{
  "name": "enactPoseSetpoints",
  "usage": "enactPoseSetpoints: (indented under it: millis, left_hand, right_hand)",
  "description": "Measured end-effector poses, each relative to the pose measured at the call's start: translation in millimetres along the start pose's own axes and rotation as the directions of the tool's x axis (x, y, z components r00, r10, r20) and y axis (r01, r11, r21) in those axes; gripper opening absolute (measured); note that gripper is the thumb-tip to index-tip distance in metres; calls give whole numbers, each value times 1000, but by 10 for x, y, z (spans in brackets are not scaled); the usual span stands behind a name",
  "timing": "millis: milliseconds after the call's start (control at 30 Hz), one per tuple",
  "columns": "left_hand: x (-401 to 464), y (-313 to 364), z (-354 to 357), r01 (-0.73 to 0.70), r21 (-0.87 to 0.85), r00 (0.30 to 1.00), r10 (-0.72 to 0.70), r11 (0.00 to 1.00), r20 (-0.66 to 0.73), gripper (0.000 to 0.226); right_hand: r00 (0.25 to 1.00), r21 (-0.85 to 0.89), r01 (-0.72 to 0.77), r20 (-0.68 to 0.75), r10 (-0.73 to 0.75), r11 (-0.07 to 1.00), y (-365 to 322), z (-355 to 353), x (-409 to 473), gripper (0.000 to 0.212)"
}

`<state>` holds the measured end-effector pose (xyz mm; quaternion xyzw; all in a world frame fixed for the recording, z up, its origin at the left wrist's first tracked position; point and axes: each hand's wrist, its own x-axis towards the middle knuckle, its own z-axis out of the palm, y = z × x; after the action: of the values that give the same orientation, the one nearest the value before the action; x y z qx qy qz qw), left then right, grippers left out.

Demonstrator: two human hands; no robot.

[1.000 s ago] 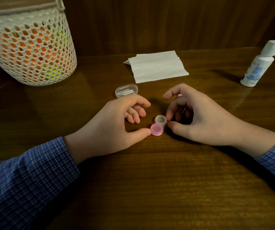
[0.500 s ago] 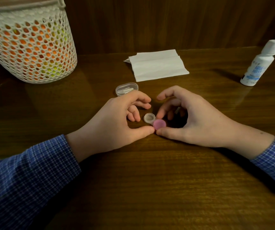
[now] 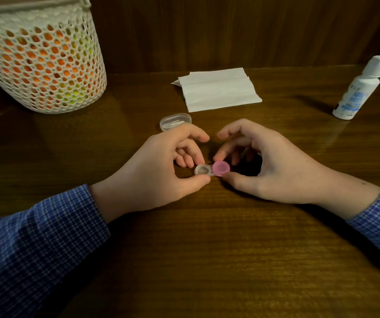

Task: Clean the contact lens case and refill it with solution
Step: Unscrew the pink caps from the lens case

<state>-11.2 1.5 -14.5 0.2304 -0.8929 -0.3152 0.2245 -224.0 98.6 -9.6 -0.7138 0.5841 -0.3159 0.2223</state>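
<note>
A small clear contact lens case (image 3: 203, 170) lies flat on the wooden table at the centre of the head view. Its left well is open and bare; a pink cap (image 3: 221, 168) sits on its right well. My left hand (image 3: 161, 166) pinches the left end of the case between thumb and a finger. My right hand (image 3: 271, 161) grips the pink cap with thumb and middle finger. A white solution bottle (image 3: 359, 88) with its cap on stands at the far right, away from both hands.
A folded white tissue (image 3: 218, 89) lies behind the hands. A clear oval plastic box (image 3: 175, 121) sits just behind my left hand. A white mesh basket (image 3: 37, 58) with orange and green contents stands at the back left. A wooden wall rises behind the table.
The lens case has been turned from pointing away from me to lying sideways. The clear well is now on the left and the pink cap on the right. Both hands stayed on it.
</note>
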Motion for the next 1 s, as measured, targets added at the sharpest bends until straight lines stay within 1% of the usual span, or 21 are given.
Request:
enactPoseSetpoints:
  millis: [133,233,400,567,733,1000]
  left_hand:
    - [8,8,-9,20,6,1000,-20,1000,-10,59]
    - [9,15,-24,41,9,999,-41,999,-11,53]
    - [38,34,-27,71,-3,997,-71,997,9,45]
    - [42,38,-43,86,2,996,-86,996,25,42]
    - [55,51,-44,81,28,996,-82,996,33,39]
    - [46,91,-54,74,42,996,-76,996,52,38]
  right_hand:
    - [1000,-176,-24,-19,21,984,-72,13,19,46]
    - [999,-224,-46,0,47,974,-84,42,46,45]
    - [999,-200,-30,-31,24,979,-54,75,49,38]
    - [997,-184,48,74,-35,982,-40,20,85,35]
    - [986,-125,115,138,-98,985,22,-26,151,28]
    - [961,-81,182,224,-160,980,65,-80,208,24]
